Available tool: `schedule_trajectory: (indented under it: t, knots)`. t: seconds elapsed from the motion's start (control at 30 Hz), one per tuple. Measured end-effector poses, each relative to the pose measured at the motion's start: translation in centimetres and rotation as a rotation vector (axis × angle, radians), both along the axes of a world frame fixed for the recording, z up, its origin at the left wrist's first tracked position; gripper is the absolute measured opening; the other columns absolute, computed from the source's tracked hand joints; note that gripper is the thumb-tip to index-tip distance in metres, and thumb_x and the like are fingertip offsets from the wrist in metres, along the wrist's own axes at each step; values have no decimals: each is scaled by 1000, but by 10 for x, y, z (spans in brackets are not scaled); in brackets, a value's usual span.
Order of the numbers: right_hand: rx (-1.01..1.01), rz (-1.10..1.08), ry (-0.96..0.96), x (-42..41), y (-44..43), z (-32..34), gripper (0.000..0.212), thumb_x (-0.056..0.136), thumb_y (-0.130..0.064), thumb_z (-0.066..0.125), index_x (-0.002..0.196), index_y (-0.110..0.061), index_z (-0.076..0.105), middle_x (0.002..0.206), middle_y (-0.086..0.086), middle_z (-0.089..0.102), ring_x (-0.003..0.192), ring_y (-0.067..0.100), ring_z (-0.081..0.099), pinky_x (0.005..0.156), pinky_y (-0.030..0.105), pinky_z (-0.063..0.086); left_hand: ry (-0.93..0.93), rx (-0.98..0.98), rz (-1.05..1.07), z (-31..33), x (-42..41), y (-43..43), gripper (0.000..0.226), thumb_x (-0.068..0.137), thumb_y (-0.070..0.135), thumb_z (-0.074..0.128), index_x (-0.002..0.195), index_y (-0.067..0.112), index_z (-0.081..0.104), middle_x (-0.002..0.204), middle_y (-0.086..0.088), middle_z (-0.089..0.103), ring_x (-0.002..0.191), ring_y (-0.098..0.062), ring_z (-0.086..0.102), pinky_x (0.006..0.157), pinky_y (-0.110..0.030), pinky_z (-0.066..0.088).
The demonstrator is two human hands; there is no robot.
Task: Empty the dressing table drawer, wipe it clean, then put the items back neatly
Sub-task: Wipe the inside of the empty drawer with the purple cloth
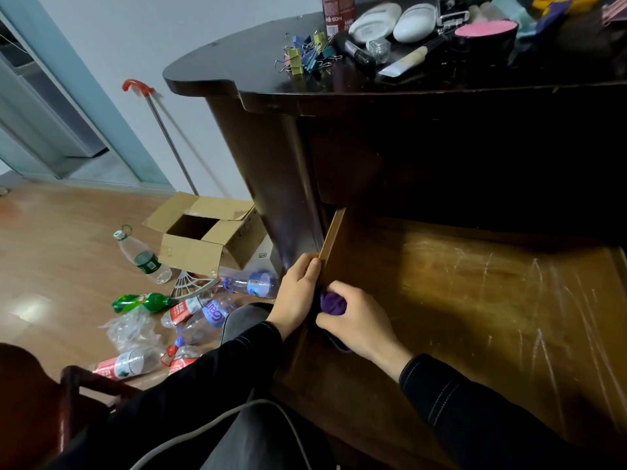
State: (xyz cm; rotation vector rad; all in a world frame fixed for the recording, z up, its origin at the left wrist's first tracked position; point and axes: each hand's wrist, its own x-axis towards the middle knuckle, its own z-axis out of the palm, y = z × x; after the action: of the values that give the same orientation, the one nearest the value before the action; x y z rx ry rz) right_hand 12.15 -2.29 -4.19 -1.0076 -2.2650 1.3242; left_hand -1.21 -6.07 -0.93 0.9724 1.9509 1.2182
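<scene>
The wooden drawer [492, 300] of the dark dressing table [258, 86] is pulled out and holds nothing; its scratched floor shows. My left hand [297, 293] grips the drawer's left side wall from outside. My right hand [359, 320] is closed on a bunched purple cloth [332, 302], pressed against the inside of that same left wall. On the tabletop lie the drawer's items: coloured binder clips [307, 52], a red spray can [337, 13], two white cases [393, 20], a pink-topped black pot [485, 32], a white tube [403, 62].
On the wood floor to the left lie an open cardboard box [207, 232] and several plastic bottles [144, 256]. A metal pole with a red hook [163, 130] leans on the wall. A dark chair [44, 395] stands at lower left.
</scene>
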Motion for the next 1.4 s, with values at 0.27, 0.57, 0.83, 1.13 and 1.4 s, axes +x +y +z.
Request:
schedule_trajectory:
  t: [0.27,0.57,0.83,1.13,1.4]
  knots:
    - [22,-13,17,-1,4,5,25,79,-48,69,98,-37,57,91,-16,64,84,7,62,66,26,57,12,10,6,-1,-1,0,27,108,31,41,105,13,60,102,-14,65,98,-26,62,98,-52,48]
    - [-46,-50,50,-3,8,7,26,78,-45,70,99,-34,58,94,-13,65,87,10,63,73,33,61,-12,11,-7,-4,-3,1,26,108,32,40,107,18,61,104,-8,66,101,-22,63,96,-44,49]
    - [-71,72,-131,-2,-2,2,27,78,-48,69,102,-38,61,96,-13,68,88,12,66,75,34,59,-31,9,-1,-4,-3,-1,26,107,35,40,111,19,61,109,-11,66,107,-25,63,103,-51,47]
    - [-112,186,-325,-2,-15,-7,42,84,-43,71,124,-42,59,107,-12,68,98,17,66,83,37,57,-43,-11,5,-2,-2,-1,28,108,36,39,115,19,60,113,-10,66,109,-27,62,104,-53,46]
    - [-149,167,-268,2,-23,-9,36,81,-46,70,116,-44,58,88,-19,61,86,10,64,75,35,57,-33,-3,6,1,0,-2,27,107,36,40,111,19,61,110,-12,66,108,-30,63,103,-56,46]
